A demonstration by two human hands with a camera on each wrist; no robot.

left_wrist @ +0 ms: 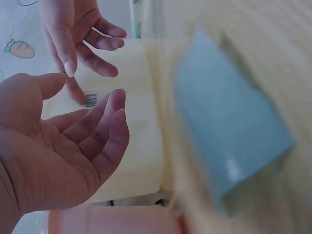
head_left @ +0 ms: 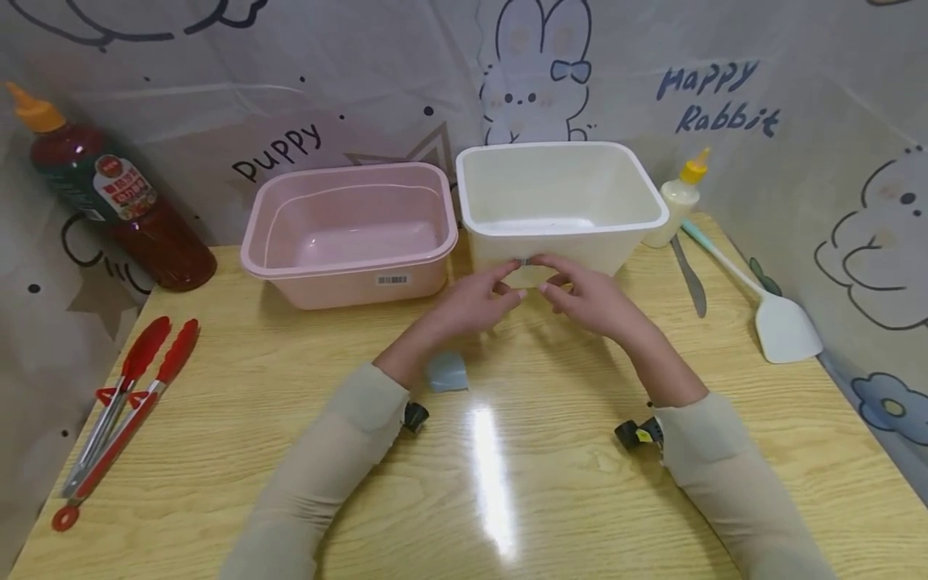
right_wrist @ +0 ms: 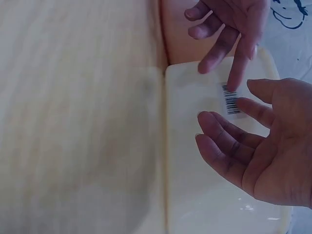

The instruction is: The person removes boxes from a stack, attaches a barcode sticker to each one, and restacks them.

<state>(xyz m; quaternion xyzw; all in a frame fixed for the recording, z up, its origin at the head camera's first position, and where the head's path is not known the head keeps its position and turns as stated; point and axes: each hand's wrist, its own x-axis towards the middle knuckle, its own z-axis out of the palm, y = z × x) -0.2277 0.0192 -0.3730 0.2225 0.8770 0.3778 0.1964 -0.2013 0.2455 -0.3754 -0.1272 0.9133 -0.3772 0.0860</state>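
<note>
Around the table on three sides hangs a pale cartoon-printed sheet [head_left: 377, 72], with rabbits and the words "Puppy" and "Happy Rabbit". Below it the wooden table [head_left: 507, 499] is light yellow, glossy, with a bright streak of glare near its middle.

At the back two plastic tubs stand side by side, nearly touching: a pink tub [head_left: 351, 234] on the left and a cream tub [head_left: 558, 205] on the right, each with a barcode sticker [head_left: 524, 263] on its front wall. A dark red sauce bottle [head_left: 109, 193] with an orange cap stands in the far left corner. Red-tipped tongs [head_left: 119, 407] lie near the left edge. On the right lie a pale spatula [head_left: 761, 302] and a table knife [head_left: 689, 278], with a small white squeeze bottle [head_left: 674, 205] just behind them, beside the cream tub.

Both hands are up against the cream tub's front wall, at the sticker. The left hand [head_left: 478, 302] has loosely spread fingers and holds nothing. The right hand [head_left: 590, 298] is likewise relaxed and empty; one fingertip [right_wrist: 234, 83] touches the sticker's edge. A small blue-grey card [head_left: 445, 372] lies flat on the table just under the left wrist.
</note>
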